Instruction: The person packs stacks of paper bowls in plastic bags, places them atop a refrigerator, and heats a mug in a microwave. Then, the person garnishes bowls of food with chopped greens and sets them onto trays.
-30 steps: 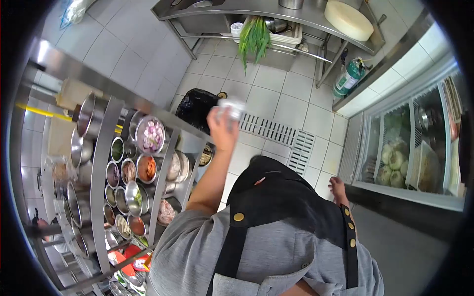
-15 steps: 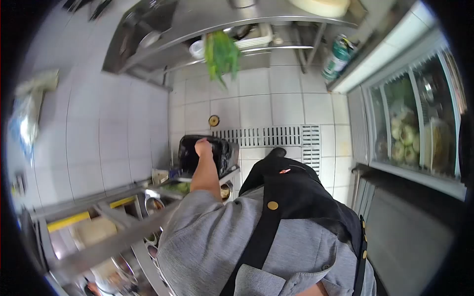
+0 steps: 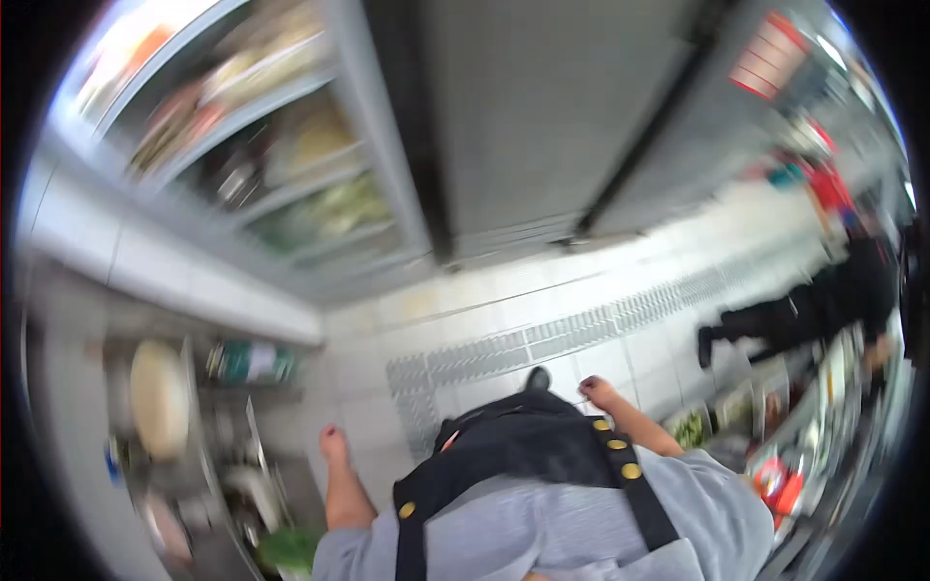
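Note:
My left hand (image 3: pixel 332 443) hangs low at my side over the floor tiles, its fingers curled in, with nothing seen in it. On the other side my right hand (image 3: pixel 598 390) is held out over the floor near my shoe (image 3: pixel 538 379). Its fingers are blurred, and a dark spot shows at their tips; I cannot tell whether something is held. Neither hand appears to touch anything. A black apron (image 3: pixel 513 445) with gold-coloured buttons covers my front.
A glass-fronted fridge (image 3: pixel 387 208) with food stands ahead left, beside tall grey doors (image 3: pixel 542 116). A floor drain grate (image 3: pixel 523 347) crosses the tiles. A steel bench (image 3: pixel 208 436) is at left. A person in black (image 3: pixel 823 310) bends by a food counter (image 3: pixel 823 426) at right.
My view has swung round to the right, away from the black bin that my left hand was over. The fridge has gone from right to left, and both hands now show.

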`<action>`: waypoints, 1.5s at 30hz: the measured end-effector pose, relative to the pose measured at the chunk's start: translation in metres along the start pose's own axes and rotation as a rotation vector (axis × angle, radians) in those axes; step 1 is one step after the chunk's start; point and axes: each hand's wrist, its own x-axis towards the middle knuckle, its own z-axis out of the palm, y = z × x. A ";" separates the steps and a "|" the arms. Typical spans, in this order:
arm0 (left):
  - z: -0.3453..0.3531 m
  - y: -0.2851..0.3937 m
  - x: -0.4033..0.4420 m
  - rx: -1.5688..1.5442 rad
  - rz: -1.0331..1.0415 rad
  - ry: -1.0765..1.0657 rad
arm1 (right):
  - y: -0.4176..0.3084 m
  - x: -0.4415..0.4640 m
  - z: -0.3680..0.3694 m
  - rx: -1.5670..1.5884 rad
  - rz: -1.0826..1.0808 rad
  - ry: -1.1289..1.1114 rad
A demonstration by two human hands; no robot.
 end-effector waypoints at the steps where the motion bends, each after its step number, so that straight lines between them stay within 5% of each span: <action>1: 0.031 0.044 0.010 -0.042 0.048 -0.109 | 0.022 -0.013 -0.003 -0.037 0.066 0.034; 5: 0.191 0.198 -0.009 -0.043 0.174 -0.285 | 0.131 -0.036 -0.027 -0.137 0.334 0.017; 9: 0.365 0.255 -0.064 0.172 0.404 -0.583 | 0.221 -0.048 -0.061 -0.016 0.386 0.021; 13: 0.490 0.282 -0.169 0.553 0.473 -0.866 | 0.213 -0.046 -0.126 0.244 0.540 0.191; 15: 0.536 0.294 -0.208 0.794 0.686 -0.921 | 0.204 -0.038 -0.158 0.378 0.558 0.317; 18: 0.592 0.339 -0.233 0.943 0.784 -1.010 | 0.254 0.016 -0.153 0.516 0.555 0.514; 22: 0.672 0.412 -0.232 1.047 0.805 -0.919 | 0.269 0.064 -0.163 0.500 0.641 0.577; 24: 0.728 0.447 -0.223 1.295 0.683 -1.054 | 0.252 0.069 -0.193 0.532 0.690 0.351; 26: 0.797 0.449 -0.221 1.305 0.769 -1.098 | 0.270 0.081 -0.182 0.410 0.622 0.408; 28: 0.857 0.479 -0.248 1.538 0.862 -1.185 | 0.301 0.113 -0.162 0.667 0.771 0.253; 29: 0.891 0.492 -0.276 1.582 0.930 -1.248 | 0.324 0.126 -0.141 0.620 0.752 0.294; 31: 0.967 0.513 -0.342 1.594 1.104 -1.368 | 0.248 0.071 -0.258 0.753 0.801 0.402; 33: 1.033 0.535 -0.424 1.495 1.231 -1.458 | 0.251 0.068 -0.284 0.840 0.879 0.547; 35: 1.104 0.555 -0.507 1.368 1.207 -1.512 | 0.245 0.069 -0.315 0.935 0.975 0.648; 38: 1.185 0.584 -0.627 1.209 1.325 -1.599 | 0.359 0.127 -0.196 -0.033 0.578 0.521; 39: 1.205 0.594 -0.662 1.184 1.354 -1.612 | 0.358 0.128 -0.233 0.480 0.772 0.487; 40: 1.222 0.604 -0.694 1.157 1.382 -1.621 | 0.368 0.132 -0.269 0.634 0.856 0.465; 42: 1.253 0.617 -0.741 1.123 1.304 -1.643 | 0.405 0.146 -0.328 0.706 0.887 0.433; 45: 1.299 0.630 -0.769 1.293 1.448 -1.611 | 0.465 0.176 -0.428 0.698 0.832 0.365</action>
